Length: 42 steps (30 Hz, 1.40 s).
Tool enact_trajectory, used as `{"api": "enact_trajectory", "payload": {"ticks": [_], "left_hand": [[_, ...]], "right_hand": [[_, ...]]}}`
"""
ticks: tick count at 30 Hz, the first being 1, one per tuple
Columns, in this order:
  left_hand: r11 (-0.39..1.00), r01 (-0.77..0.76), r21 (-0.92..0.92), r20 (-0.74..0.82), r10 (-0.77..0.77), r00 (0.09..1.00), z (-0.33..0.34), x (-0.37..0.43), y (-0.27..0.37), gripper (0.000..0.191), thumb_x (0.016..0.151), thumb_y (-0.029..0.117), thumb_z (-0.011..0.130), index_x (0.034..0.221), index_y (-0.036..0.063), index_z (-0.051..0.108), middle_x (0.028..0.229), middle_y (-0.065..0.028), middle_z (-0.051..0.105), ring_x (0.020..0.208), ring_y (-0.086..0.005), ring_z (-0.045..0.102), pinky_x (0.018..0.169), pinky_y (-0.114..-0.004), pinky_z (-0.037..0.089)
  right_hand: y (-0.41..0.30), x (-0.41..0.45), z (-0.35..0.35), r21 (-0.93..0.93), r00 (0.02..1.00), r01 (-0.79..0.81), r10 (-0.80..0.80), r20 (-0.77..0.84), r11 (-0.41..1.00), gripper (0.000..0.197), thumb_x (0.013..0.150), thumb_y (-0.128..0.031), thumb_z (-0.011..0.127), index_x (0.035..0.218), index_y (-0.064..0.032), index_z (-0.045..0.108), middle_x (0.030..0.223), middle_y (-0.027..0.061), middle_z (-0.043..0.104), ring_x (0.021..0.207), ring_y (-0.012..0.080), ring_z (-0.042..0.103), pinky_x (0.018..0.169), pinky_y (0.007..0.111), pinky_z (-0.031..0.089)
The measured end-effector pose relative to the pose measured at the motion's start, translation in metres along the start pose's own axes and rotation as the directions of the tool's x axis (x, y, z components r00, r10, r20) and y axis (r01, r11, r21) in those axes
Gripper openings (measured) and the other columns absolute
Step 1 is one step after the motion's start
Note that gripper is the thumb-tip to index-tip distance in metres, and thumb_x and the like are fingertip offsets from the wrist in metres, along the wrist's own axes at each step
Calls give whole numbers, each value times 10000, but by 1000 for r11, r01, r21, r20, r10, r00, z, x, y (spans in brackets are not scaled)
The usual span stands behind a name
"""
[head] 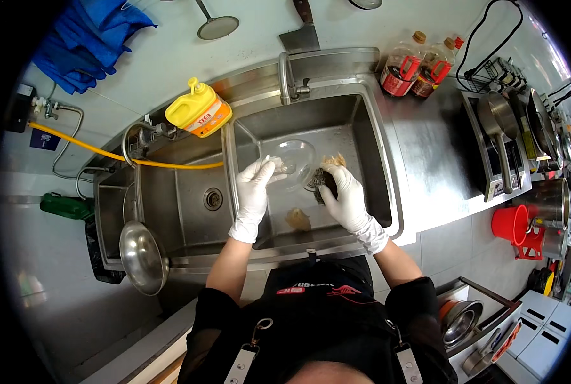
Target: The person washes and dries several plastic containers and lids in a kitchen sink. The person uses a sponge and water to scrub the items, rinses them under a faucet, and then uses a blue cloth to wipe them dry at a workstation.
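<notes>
My left hand point(256, 182), in a white glove, has its thumb and fingers closed at the left edge of a clear round bowl point(301, 158). Through the bowl the sink floor shows. My right hand point(345, 194), gloved likewise, is curled around a dark, mesh-like scourer point(320, 181), partly hidden by the fingers. Just beyond those fingertips a tan, ragged-edged piece point(334, 160) shows; whether the hand touches it is unclear. A pale tan lump point(298, 219) lies on the floor of the steel sink basin point(276, 235), below both hands.
The faucet point(285, 79) reaches over the basin's back edge. A yellow detergent jug point(199, 110) stands by the divider, and an orange-yellow hose point(170, 165) runs into the left basin point(194, 221). Sauce bottles point(400, 72) and a saucepan point(499, 120) are at right. A metal bowl point(141, 257) leans at left.
</notes>
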<state>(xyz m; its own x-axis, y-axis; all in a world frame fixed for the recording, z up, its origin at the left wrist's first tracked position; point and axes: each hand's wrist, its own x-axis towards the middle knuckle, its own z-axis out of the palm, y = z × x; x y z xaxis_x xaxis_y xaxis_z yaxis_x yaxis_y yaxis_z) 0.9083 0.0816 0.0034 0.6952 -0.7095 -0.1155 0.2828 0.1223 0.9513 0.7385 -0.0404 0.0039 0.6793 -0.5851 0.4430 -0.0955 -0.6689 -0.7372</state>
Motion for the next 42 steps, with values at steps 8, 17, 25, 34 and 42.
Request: {"api": "enact_trajectory", "payload": {"ticks": [8,17,25,34,42], "left_hand": [[956,-204,211,80,191,978,22,-12,-5,164,914,71,596,1007,-45,664,939,-70,637,859,-154,629,742,-285,555],[798,-417,435,111,412,905,34,-16,-12,103,870,23,647,952,-32,674,824,-31,617,723,-92,549,647,-215,439],[869,-301,393,20,319,948,26,-17,-26,94,879,35,643,924,-43,669,812,-28,625,707,-82,551,639,-222,447],[922,-248,298,-28,268,963,30,-17,-15,81,884,36,639,898,-39,668,783,-10,615,678,-61,528,587,-205,413],[723,-439,533,107,457,883,35,-20,-18,62,854,14,655,881,-42,649,736,-52,586,643,-118,527,589,-241,422]], "right_hand": [[-18,19,9,-204,995,-95,90,-33,974,135,772,-150,648,896,-97,658,762,78,603,652,272,620,563,364,493],[-27,23,14,-546,970,244,-199,141,801,101,688,-145,608,782,-124,577,731,40,523,681,205,586,515,317,486],[0,16,16,-525,984,168,-111,137,834,127,705,-145,617,797,-71,570,770,63,543,699,238,591,557,352,490],[-1,19,12,-354,992,128,-118,47,927,73,743,-102,614,814,-94,597,741,63,575,687,249,603,546,353,486],[-6,29,13,-469,954,300,-249,169,831,103,693,-119,606,786,-85,579,738,61,553,683,222,585,538,341,489]]}}
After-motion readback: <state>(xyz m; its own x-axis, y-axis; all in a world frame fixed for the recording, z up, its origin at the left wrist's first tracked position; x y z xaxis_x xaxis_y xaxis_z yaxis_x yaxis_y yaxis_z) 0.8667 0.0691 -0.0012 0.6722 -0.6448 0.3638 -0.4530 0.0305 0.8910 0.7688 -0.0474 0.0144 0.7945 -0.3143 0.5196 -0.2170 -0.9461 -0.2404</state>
